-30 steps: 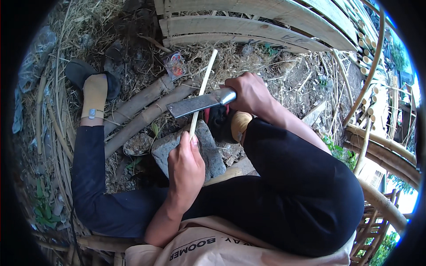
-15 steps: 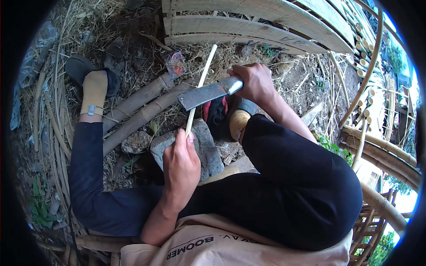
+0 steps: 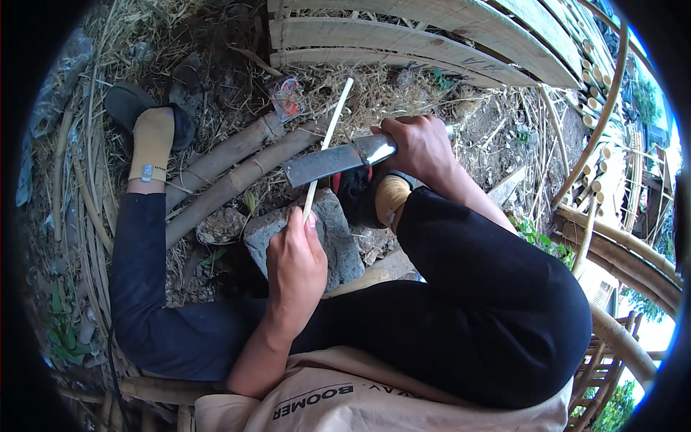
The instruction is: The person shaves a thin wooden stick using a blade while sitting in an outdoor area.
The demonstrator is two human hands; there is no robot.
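Observation:
My left hand [image 3: 296,270] grips the near end of a thin pale bamboo strip [image 3: 333,126] that points away from me over a grey stone [image 3: 335,237]. My right hand [image 3: 417,147] is closed on the handle of a broad steel chopping knife [image 3: 324,164], whose blade lies across the strip about midway along it. The blade hides a short stretch of the strip. My legs in dark trousers bend to either side of the stone.
Two thick bamboo poles [image 3: 237,165] lie on the straw-covered ground beyond the stone. A slatted bamboo panel [image 3: 403,36] stands at the back, and curved bamboo rails [image 3: 612,245] run along the right. My feet in tan socks and dark sandals [image 3: 147,122] rest on the ground.
The knife has risen away from me along the strip, and my right hand has moved up with it. My left hand keeps its hold on the strip's near end.

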